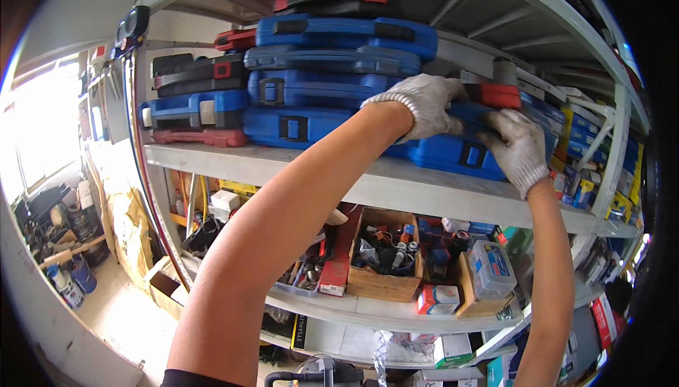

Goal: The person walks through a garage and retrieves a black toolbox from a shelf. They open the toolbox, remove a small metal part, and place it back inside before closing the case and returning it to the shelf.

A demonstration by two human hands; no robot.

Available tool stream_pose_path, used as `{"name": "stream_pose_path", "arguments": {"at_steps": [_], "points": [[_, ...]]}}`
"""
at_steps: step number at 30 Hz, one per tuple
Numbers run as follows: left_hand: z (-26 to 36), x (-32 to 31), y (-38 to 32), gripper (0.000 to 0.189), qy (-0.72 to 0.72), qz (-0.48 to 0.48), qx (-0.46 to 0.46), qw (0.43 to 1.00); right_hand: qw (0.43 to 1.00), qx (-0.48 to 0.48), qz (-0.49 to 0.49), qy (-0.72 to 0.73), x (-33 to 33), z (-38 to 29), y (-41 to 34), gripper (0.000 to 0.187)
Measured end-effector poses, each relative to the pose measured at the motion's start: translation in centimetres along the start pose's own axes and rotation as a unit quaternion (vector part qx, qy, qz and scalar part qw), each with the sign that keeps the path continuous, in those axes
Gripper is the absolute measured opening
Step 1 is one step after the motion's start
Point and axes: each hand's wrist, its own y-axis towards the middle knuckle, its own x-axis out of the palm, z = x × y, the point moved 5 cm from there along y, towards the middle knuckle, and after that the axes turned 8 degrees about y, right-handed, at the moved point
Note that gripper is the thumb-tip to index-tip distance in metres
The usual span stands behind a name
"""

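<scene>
Both hands wear off-white knit work gloves and reach into the upper shelf (371, 182). My left hand (427, 106) grips the left side of a blue plastic case (469, 120), right of the tall stack. At the same case's right front my right hand (514, 140) has its fingers curled on the edge. Part of this case is hidden by the gloves. Under it lies another blue tool case (456, 154) with a black latch. A red and black case or box (499, 95) shows just behind the right glove.
Blue tool cases (339, 60) form a tall stack at left centre, topped by a black and red case (334, 0). Smaller cases (199, 108) stand further left. The shelf's steel upright (618, 145) rises at right. Below are an open carton of parts (384, 283) and a clear plastic box (492, 269).
</scene>
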Motion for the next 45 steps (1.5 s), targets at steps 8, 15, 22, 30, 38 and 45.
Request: {"name": "stream_pose_path", "arguments": {"at_steps": [8,15,22,30,38,45], "points": [[-0.3,-0.7,1.2,0.071,0.058,-0.053,-0.020,0.997,1.000,0.015,-0.018,0.018,1.0,1.1,0.8,0.027],[1.8,0.0,2.0,0.048,0.189,-0.067,-0.037,0.979,0.997,0.044,-0.047,0.037,1.7,3.2,1.5,0.029],[1.0,3.8,3.1,0.023,0.300,0.103,-0.018,0.948,0.983,0.106,0.080,0.128,0.8,2.3,-1.5,0.037],[3.0,3.4,3.3,0.055,0.267,0.011,0.036,0.963,0.912,0.147,0.303,0.234,-7.8,5.0,4.8,0.029],[1.3,4.2,2.4,0.030,0.269,0.060,0.008,0.961,0.907,0.240,-0.309,-0.157,-2.2,5.0,0.3,0.091],[2.2,4.0,2.4,0.055,0.248,0.054,0.051,0.966,0.965,0.038,0.031,-0.259,0.1,8.4,-6.8,0.083]]}}
